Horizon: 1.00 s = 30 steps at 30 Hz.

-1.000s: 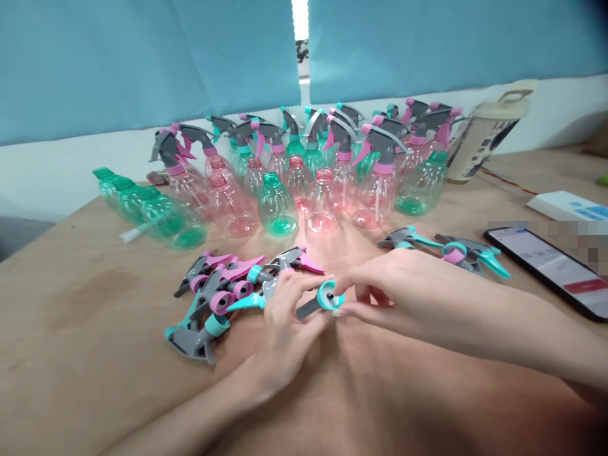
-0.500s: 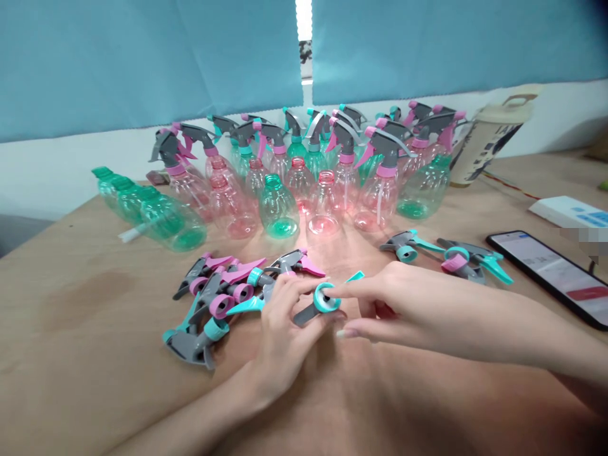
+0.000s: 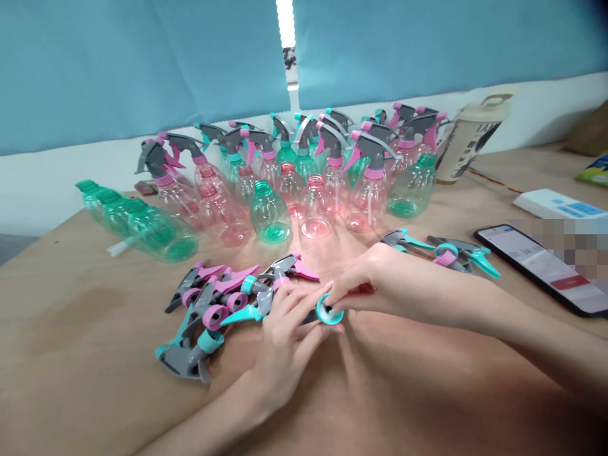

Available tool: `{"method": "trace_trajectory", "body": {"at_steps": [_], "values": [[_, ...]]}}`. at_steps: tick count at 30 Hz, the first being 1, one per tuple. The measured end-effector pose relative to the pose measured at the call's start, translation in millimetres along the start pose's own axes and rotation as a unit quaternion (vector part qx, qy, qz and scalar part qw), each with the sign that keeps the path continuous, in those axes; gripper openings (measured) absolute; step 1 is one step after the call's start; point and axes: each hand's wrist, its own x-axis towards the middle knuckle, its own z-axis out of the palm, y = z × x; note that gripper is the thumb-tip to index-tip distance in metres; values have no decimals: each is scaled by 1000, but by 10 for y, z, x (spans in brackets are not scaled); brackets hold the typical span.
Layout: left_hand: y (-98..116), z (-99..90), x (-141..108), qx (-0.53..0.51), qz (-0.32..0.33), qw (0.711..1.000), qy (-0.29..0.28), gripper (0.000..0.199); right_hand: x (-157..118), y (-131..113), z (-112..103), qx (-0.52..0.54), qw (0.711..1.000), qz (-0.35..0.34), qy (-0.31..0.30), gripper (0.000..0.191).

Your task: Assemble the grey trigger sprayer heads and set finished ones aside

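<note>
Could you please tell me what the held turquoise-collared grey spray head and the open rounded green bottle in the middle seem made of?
Turquoise-collared grey spray head: probably moulded plastic, smooth, opaque, judging by its solid colour.
Rounded green bottle: likely clear glossy plastic, given bright highlights; glass remains possible.

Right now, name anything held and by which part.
A spray head, by its grey body, in the left hand; the right hand is at its turquoise collar, grip unclear.
</note>
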Motion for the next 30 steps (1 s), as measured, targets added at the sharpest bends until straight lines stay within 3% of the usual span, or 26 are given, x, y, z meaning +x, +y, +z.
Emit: {"method": "trace_trajectory", "body": {"at_steps": [4,10,18,22,30], "values": [[5,-7,3,15,-2,1000,0,28,-20,13,43,-8,1000,-7,24,18],[0,-5,8,16,14,1000,-3,35,-18,59,47,15,999,-36,16,19],[-5,0,-1,4,14,999,-28,44,14,73,29,22,999,-22,-10,17],[-4,5,6,1,23,999,-32,38,19,73,16,31,999,-6,-18,13],[30,-12,23,4,42,999,-34,14,-12,40,4,13,998,-50,-19,14]]}}
